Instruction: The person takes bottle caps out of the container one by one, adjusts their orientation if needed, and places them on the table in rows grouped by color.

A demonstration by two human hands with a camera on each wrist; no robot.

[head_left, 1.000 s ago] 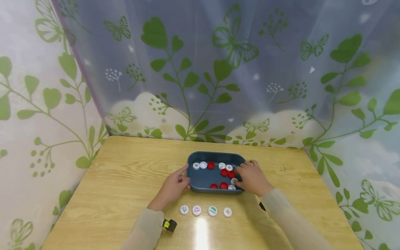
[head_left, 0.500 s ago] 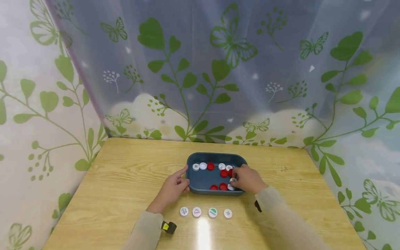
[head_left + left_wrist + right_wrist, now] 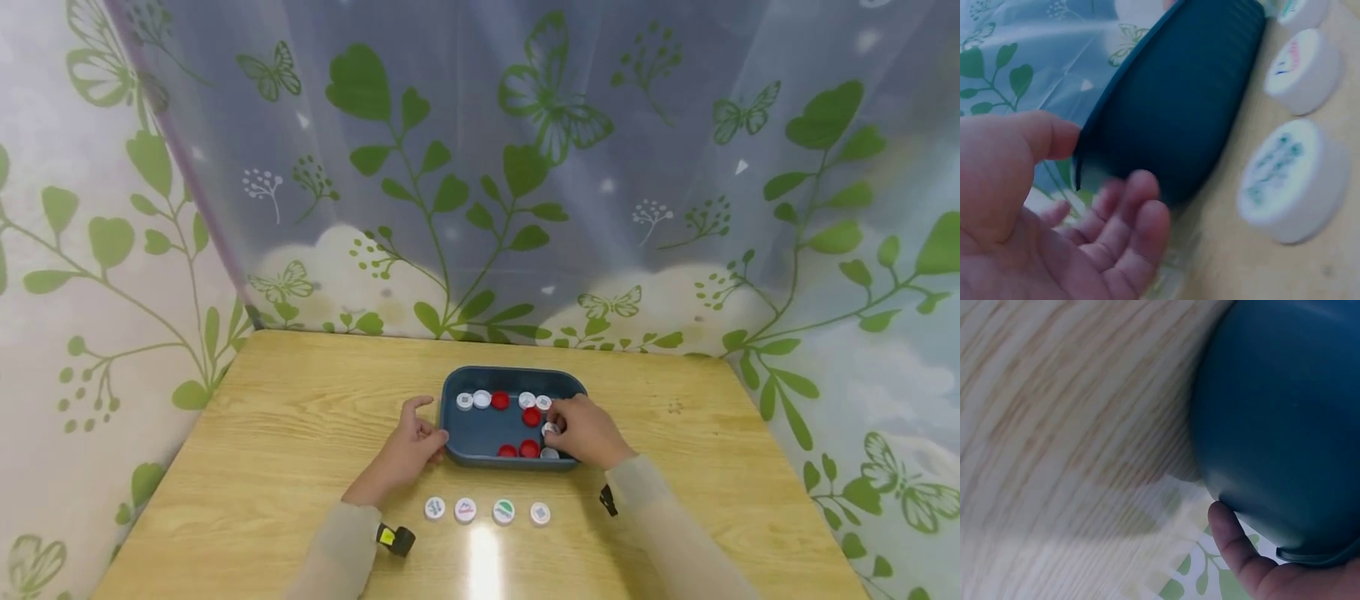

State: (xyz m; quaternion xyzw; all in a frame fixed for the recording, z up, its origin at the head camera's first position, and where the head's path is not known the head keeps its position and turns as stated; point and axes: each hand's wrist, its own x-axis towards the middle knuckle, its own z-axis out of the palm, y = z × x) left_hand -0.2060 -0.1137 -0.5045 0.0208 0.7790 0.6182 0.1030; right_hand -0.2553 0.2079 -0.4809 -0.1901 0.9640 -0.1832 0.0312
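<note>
A dark blue tray (image 3: 472, 457) holds several red bottle caps (image 3: 529, 448) and white bottle caps (image 3: 482, 399). In the head view, my right hand (image 3: 587, 431) reaches over the tray's right end, thumb and fingertips around a white bottle cap (image 3: 550, 429). The right wrist view shows one finger (image 3: 1235, 540) against the tray's outer wall (image 3: 1279, 425). My left hand (image 3: 407, 450) is at the left end, thumb right at the rim, index finger raised. Its other fingers (image 3: 1141, 231) curl loosely beside the tray in the left wrist view.
A row of several white bottle caps with printed tops lies on the wooden table (image 3: 315, 400) in front of the tray, including one with a green print (image 3: 503, 511). A patterned curtain (image 3: 465, 167) hangs behind the table's back edge.
My right hand has moved inward over the tray, now covering a red bottle cap that showed earlier. The left index finger has lifted off the tray's rim.
</note>
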